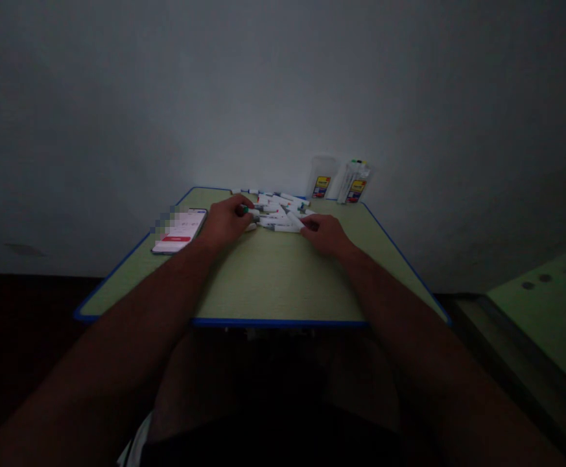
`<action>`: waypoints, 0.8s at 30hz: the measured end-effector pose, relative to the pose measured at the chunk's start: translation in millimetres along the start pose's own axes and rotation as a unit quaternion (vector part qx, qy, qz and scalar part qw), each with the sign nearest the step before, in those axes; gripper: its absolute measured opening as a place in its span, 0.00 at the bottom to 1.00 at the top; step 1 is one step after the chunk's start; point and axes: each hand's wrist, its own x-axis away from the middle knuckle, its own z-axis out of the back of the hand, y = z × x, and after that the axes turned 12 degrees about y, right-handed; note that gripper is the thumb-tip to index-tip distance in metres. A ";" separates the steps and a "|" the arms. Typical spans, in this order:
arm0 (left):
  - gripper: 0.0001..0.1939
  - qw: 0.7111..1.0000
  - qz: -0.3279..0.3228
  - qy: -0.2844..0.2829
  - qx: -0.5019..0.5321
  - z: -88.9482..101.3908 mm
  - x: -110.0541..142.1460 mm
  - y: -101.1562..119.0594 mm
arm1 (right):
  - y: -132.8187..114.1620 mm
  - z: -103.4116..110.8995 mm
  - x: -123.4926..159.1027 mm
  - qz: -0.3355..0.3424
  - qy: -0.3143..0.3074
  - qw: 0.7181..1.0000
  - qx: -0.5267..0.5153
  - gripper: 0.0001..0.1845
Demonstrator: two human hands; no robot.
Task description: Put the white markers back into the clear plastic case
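A loose pile of white markers [273, 206], some with coloured ends, lies toward the back of the small table [283, 279]. My left hand [228, 219] is at the pile's left side, its fingers closed on a marker with a green end [246, 210]; part of that marker is hidden by the fingers. From the right, my right hand [325, 233] pinches the lower end of a white marker [295, 220], which slants up and to the left over the other markers.
Left of my left hand lies a phone [180, 232] with a lit screen. Against the wall at the back right stand a clear plastic case [322, 178] and a second clear case [355, 183] with a few markers inside. Blue edging [283, 322] borders the table.
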 end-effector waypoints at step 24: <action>0.13 1.000 0.016 -0.019 -0.002 1.1 1.5 8.2 | 4.6 2.1 -5.9 -0.268 -0.018 0.923 -0.276 0.05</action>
